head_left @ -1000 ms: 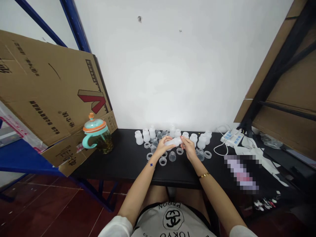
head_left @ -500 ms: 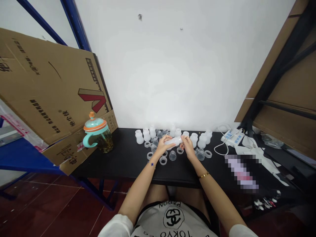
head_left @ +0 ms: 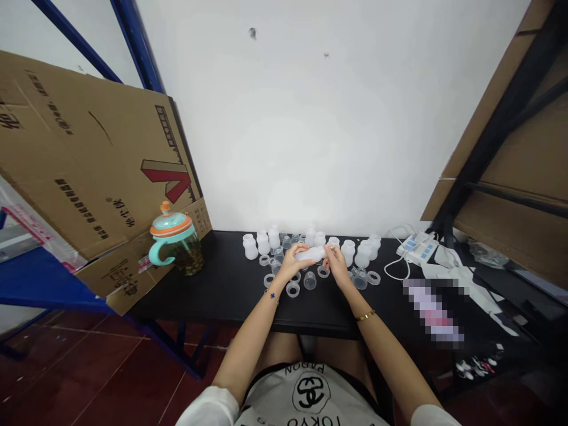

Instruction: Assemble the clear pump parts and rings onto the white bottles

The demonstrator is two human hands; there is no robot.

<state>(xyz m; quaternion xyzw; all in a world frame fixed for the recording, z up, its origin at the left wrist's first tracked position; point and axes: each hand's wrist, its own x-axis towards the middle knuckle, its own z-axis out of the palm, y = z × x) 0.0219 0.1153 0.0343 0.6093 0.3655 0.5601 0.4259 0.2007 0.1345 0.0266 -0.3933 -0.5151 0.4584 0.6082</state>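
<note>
My left hand (head_left: 290, 261) is wrapped round the body of a milky-white baby bottle (head_left: 306, 255), which lies sideways above the black table. Closed at the bottle's right end is my right hand (head_left: 338, 264), its fingers pinched at the neck; whether a small part sits there too is hidden. Below the hands are a clear dome-shaped cap (head_left: 310, 280) and a translucent screw ring (head_left: 293, 289). Another ring (head_left: 373, 277) lies right of my right hand, beside a clear cap (head_left: 360, 279). Several white bottles (head_left: 251, 247) stand upright behind, along the wall.
On the left stands a teal-and-orange lidded jug (head_left: 176, 239) before a large cardboard box (head_left: 89, 160). A white power strip (head_left: 418, 247) with a looped cable lies to the right, near white paper (head_left: 461, 278) and a blurred purple item (head_left: 435, 313). The black table (head_left: 213, 296) has its edge near my lap.
My right hand's fingers have shifted slightly at the neck of the baby bottle. My left hand keeps its hold, and the things on the table lie as before.
</note>
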